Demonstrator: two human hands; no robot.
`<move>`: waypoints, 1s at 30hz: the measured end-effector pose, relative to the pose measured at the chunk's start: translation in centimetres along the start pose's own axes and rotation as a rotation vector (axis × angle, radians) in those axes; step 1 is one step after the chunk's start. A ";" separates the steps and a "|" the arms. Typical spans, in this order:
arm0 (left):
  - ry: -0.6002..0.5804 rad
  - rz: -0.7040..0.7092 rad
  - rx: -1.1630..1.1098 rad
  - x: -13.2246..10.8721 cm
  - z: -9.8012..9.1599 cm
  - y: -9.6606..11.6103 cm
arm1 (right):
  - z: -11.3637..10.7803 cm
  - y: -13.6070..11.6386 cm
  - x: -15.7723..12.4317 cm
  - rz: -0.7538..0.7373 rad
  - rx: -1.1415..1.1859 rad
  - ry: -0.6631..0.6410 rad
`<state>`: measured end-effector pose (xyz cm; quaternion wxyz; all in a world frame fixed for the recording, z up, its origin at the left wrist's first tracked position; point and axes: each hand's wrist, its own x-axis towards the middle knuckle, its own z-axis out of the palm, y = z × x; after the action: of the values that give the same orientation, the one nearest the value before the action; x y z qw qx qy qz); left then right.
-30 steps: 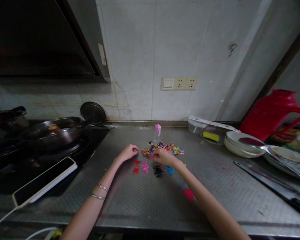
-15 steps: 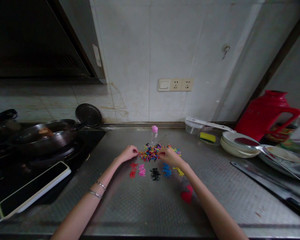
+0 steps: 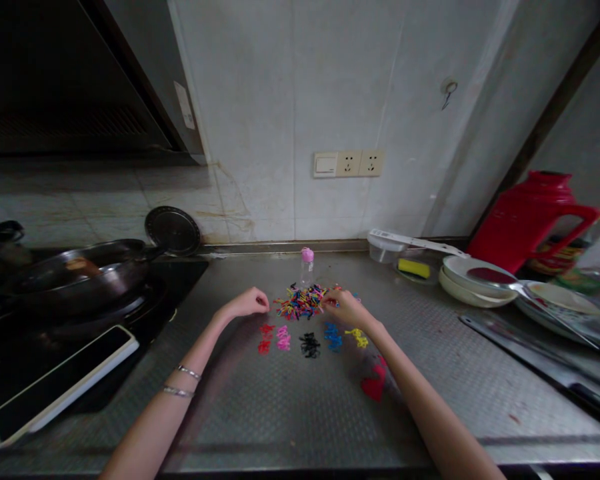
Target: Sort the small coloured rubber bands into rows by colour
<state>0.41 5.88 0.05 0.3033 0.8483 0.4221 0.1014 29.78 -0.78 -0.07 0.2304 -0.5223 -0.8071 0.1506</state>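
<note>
Mixed pile: a heap of thin, multicoloured bands [image 3: 300, 303] is spread on the grey, textured metal tabletop [image 3: 280, 413], between the two hands.
Sorted row: small piles of red bands [image 3: 267, 339], pink bands [image 3: 283, 338], black bands [image 3: 310, 345], blue bands [image 3: 333, 337] and yellow bands [image 3: 357, 338] are set out nearer the front.
Left hand [image 3: 250, 303]: poised just beside the heap's left side, fingers bent and narrow; whether anything is held cannot be told.
Right hand [image 3: 347, 308]: placed at the heap's right side, fingers narrow; any band between them cannot be made out.
Bottle: a small, clear bottle with a pink cap [image 3: 307, 270] is stood upright behind the heap; its contents cannot be told.
Sponge dish: a yellow sponge [image 3: 413, 269] is held in a shallow, clear dish [image 3: 424, 279].
Pan: a brown object [image 3: 84, 267] is contained in the round metal pan [image 3: 75, 293].
Writing: the bottle's pale label [image 3: 310, 267] is too small to be read.
Edges: the tabletop is bounded behind by the pale tiled wall [image 3: 250, 100]; textured metal is left exposed between the sorted row and the front edge.
</note>
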 end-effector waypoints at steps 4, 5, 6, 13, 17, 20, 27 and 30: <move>-0.124 -0.025 -0.036 -1.0 -0.2 -0.1 | 0.1 0.2 0.0 0.059 -0.072 0.011; -0.146 -0.032 -0.040 -1.2 -0.1 -0.1 | 0.2 0.2 -0.1 0.072 -0.094 0.015; -0.162 -0.038 -0.044 -1.4 -0.1 -0.1 | 0.3 0.2 -0.1 0.081 -0.116 0.017; -0.190 -0.029 -0.086 -1.5 0.1 -0.4 | 1.3 0.2 -0.2 0.078 -0.229 -0.022; -0.161 0.002 -0.117 -1.5 0.0 -0.5 | 1.6 0.2 -0.2 0.090 -0.267 -0.026; -0.118 -0.008 -0.114 -1.5 -0.1 -0.6 | 1.4 0.2 -0.2 0.105 -0.285 -0.022; 0.044 -0.070 -0.137 -1.4 -0.2 -0.7 | 0.4 0.2 -0.5 0.176 -0.306 0.008; 0.093 -0.074 -0.177 -1.5 -0.3 -0.5 | 0.1 0.8 -0.5 0.189 -0.277 0.045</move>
<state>-1.02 5.07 0.08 0.3606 0.7964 0.4562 0.1660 30.47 -0.92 -0.66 0.1591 -0.6259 -0.7621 0.0473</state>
